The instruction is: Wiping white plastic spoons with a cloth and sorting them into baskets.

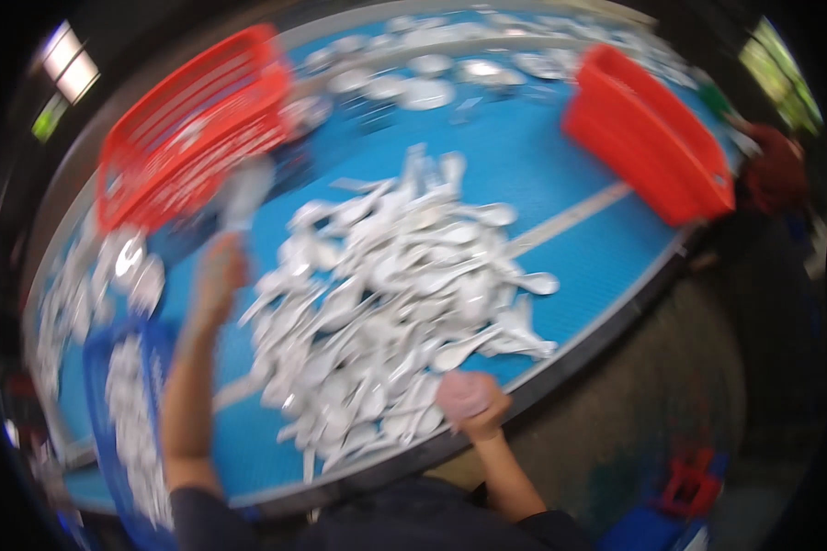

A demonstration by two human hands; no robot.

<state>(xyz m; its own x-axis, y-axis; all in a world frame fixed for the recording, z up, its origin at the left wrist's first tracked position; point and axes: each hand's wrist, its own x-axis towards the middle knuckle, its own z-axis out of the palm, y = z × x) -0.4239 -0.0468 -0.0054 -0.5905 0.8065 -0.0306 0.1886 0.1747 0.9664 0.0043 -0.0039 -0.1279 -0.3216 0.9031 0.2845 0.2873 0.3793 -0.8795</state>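
One blurry spoon: white (248,184), up in the left hand (219,275) by its handle, over the left part of the blue table (533,138).
Which way it points: bowl end up and away from the person, handle down into the fist; long axis runs roughly in line with the forearm, leaning a bit right.
Near the bowl: red basket (193,161), just beside it; can't tell if they touch.
Left arm: reaching forward, fairly straight, fingers closed around the handle, pretty smeared.
Right arm: shorter reach, angled inward, right hand (489,415) at the table's near edge, clenched round a pink wad (462,393); cloth or sponge, can't tell.
Spoon pile: heap of white spoons (395,294) between the hands, handles every which way.
Other containers: second red basket (643,138) far right, blue crate (154,367) of white pieces left of the left forearm.
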